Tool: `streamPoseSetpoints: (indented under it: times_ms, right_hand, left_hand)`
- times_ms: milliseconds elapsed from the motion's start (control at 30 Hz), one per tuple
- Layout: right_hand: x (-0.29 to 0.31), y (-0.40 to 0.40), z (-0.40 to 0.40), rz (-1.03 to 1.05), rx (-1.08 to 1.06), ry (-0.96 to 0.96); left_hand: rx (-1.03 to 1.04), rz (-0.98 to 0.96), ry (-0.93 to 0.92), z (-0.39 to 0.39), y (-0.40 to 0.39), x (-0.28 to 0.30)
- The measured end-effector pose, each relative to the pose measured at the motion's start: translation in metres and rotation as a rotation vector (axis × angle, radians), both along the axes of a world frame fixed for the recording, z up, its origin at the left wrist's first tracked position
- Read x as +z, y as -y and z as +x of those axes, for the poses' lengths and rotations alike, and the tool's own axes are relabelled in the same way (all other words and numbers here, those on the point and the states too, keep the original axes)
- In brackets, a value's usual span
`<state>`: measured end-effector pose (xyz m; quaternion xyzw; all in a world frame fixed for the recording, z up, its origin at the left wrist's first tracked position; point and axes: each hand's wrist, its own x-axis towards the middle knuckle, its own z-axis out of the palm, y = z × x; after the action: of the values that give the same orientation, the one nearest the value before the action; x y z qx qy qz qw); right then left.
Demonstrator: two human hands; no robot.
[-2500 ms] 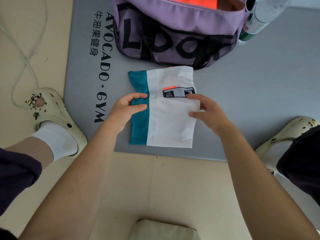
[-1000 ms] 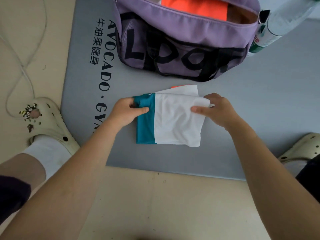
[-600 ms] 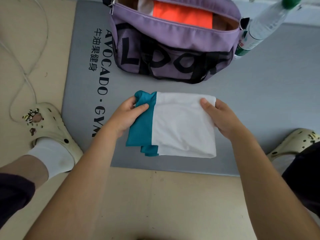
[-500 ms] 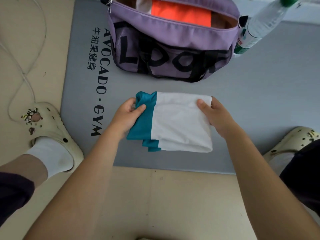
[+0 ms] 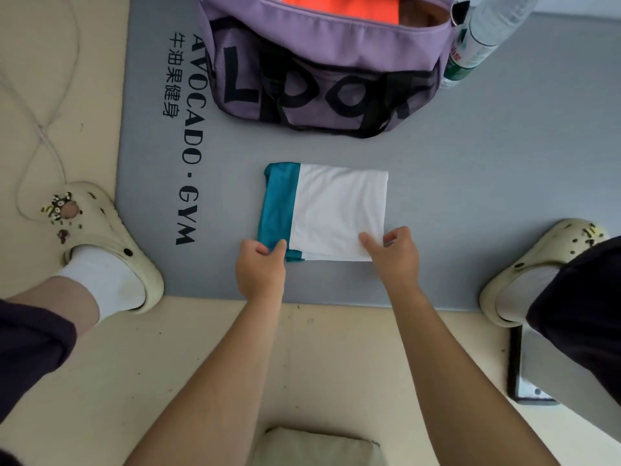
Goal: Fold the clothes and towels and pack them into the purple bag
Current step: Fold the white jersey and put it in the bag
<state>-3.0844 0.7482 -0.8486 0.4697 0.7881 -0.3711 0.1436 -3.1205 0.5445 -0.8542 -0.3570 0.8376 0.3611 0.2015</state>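
Both hands pinch the near corners of the folded garment (image 5: 336, 210) on the mat (image 5: 504, 163): left hand (image 5: 260, 267) on teal, right hand (image 5: 393, 253) on white. If I lift unevenly toward the purple bag (image 5: 322, 65), loose layers could slip and unfold.

I see smooth, thin cloth in the folded white-and-teal garment (image 5: 336, 213), woven matt fabric on the purple bag (image 5: 322, 62), a matt grey mat (image 5: 504, 156), clear glossy plastic in the bottle (image 5: 477, 42).
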Motion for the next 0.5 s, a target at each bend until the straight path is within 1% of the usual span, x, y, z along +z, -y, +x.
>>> streamPoseSetpoints:
  times_ms: [67, 133, 167, 200, 267, 300, 400, 500]
  right_hand:
    - [0.002, 0.004, 0.007, 0.041, -0.064, -0.002]
    - [0.005, 0.009, 0.014, 0.038, -0.129, 0.065]
    - [0.007, 0.012, 0.016, -0.029, -0.16, 0.101]
    - [0.009, 0.016, 0.018, -0.159, -0.222, 0.125]
    - [0.011, 0.024, 0.02, -0.489, -0.427, 0.136]
    - [0.012, 0.027, 0.02, -0.593, -0.512, 0.121]
    - [0.01, 0.031, 0.018, -0.693, -0.658, 0.021]
    - [0.006, 0.031, 0.021, -0.73, -0.743, -0.036]
  left_hand:
    - [0.184, 0.21, 0.088, 0.007, -0.01, 0.004]
    - [0.413, 0.425, 0.204, 0.008, -0.017, 0.009]
    - [0.496, 0.515, 0.244, 0.006, -0.019, 0.011]
    - [0.544, 0.578, 0.274, 0.004, -0.021, 0.011]
    - [0.574, 0.656, 0.317, 0.0, -0.023, 0.011]
    - [0.582, 0.692, 0.329, -0.002, -0.024, 0.011]
    - [0.651, 0.772, 0.33, -0.005, -0.027, 0.014]
    - [0.699, 0.805, 0.266, -0.003, -0.03, 0.012]
